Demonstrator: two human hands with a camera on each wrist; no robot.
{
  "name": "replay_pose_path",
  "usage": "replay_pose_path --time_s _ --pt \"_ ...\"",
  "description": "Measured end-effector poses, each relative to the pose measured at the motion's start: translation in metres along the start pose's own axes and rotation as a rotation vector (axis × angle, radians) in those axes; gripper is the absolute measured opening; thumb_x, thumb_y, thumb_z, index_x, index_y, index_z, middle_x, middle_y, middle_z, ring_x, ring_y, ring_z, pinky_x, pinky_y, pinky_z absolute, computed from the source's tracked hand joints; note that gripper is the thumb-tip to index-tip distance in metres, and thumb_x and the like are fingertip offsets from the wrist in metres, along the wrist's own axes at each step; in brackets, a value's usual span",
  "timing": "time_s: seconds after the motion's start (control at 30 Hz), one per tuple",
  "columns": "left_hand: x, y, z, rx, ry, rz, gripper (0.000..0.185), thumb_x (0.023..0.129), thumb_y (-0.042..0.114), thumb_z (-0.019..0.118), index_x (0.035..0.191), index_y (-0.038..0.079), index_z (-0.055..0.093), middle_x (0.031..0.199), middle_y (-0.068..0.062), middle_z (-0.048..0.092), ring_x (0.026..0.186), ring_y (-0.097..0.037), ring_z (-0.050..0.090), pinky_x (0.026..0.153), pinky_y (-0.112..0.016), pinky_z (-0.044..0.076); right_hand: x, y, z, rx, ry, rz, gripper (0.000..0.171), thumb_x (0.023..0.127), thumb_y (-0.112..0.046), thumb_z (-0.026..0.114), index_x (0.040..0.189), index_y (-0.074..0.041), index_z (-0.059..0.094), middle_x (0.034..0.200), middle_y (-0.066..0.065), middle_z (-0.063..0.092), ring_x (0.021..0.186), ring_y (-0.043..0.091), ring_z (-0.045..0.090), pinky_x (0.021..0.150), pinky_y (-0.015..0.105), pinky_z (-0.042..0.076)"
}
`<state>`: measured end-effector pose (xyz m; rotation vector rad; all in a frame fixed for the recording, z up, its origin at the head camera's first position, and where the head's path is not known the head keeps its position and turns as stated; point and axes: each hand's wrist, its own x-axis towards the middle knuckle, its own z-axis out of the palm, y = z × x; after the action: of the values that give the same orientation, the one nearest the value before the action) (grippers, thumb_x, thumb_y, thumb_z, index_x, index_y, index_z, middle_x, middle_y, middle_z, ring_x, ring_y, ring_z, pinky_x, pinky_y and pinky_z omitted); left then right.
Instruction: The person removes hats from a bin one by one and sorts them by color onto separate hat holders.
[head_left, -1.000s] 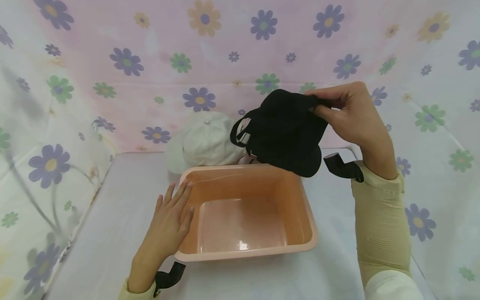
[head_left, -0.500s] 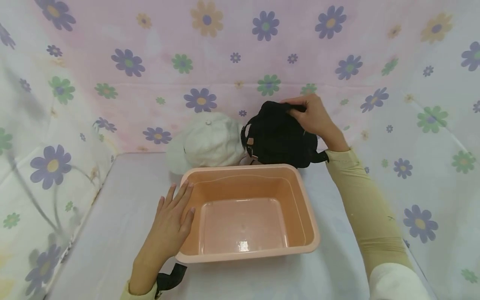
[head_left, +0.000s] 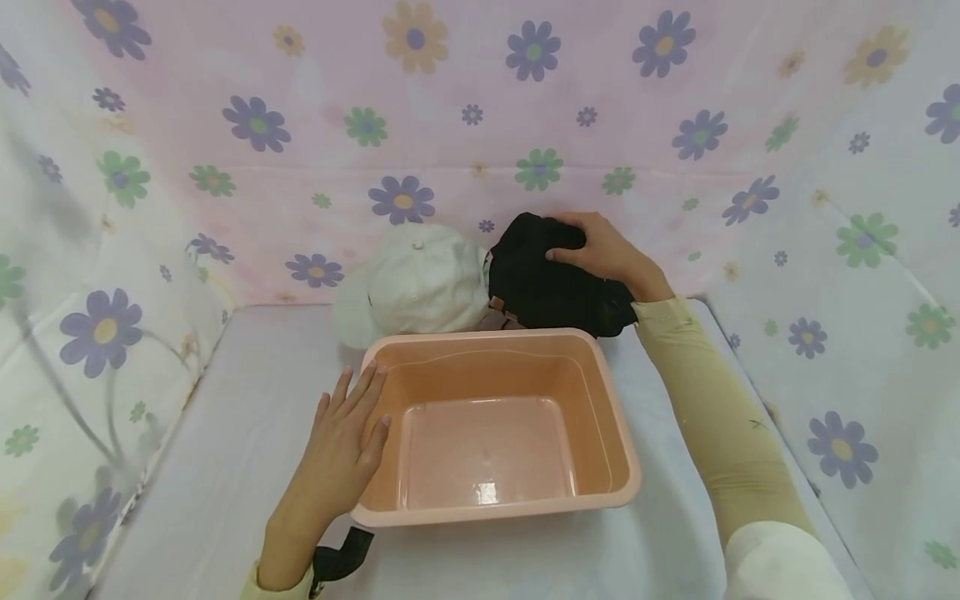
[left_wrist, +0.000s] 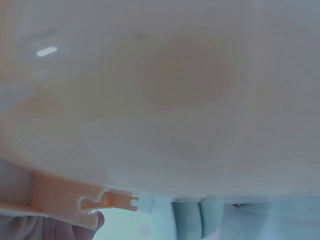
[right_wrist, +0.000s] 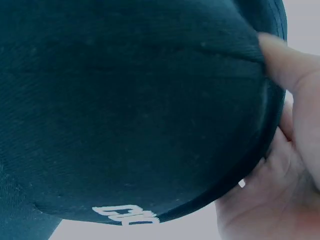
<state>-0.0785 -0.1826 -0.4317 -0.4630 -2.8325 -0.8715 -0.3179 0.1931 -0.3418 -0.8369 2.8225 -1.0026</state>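
The right hand [head_left: 600, 250] grips the black fabric cap [head_left: 551, 283] at upper centre, beside a white cap [head_left: 420, 279] — the left hand [head_left: 341, 442], fingers straight, steadies the peach plastic tub [head_left: 618, 454] on the bench.

Hidden, cropped and blurred parts

The tub [head_left: 495, 417] covers the lower edges of the white cap [head_left: 416, 279] and the black cap [head_left: 551, 279], and where they meet the bench [head_left: 225, 467] cannot be seen. The right hand [head_left: 603, 250] lies over the black cap's top, so its grip underneath is hidden in the head view; in the right wrist view the cap fills the picture, only a thumb and part of the palm show, and white lettering [right_wrist: 127, 215] is cut off and unreadable. The left wrist view is a close blur of tub wall, with one fingertip [left_wrist: 95, 220] at the bottom edge. The bottom edge crops both sleeves and the wrist strap [head_left: 341, 554].
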Motion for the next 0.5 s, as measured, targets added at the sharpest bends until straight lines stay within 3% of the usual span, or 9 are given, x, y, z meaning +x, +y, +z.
replay_pose_path --time_s 0.27,0.5 --pt "0.000 -0.001 0.002 -0.008 0.019 0.009 0.055 0.105 0.019 0.052 0.156 0.002 0.038 0.162 -0.018 0.035 0.152 -0.049 0.018 0.111 -0.078 0.016 0.003 0.011 -0.002 0.081 -0.058 0.096 0.077 0.088 -0.019 0.081 0.155 -0.010 0.043 0.157 0.013 0.044 0.141 0.031 0.044 0.119 0.052 0.033" --pt "-0.001 -0.001 0.000 -0.028 -0.008 -0.012 0.056 0.107 0.023 0.050 0.158 0.004 0.036 0.164 -0.017 0.032 0.153 -0.048 0.015 0.113 -0.077 0.014 0.004 0.019 0.001 0.123 -0.053 0.149 0.082 0.084 -0.020 0.084 0.155 -0.013 0.043 0.158 0.012 0.042 0.142 0.031 0.043 0.119 0.055 0.032"
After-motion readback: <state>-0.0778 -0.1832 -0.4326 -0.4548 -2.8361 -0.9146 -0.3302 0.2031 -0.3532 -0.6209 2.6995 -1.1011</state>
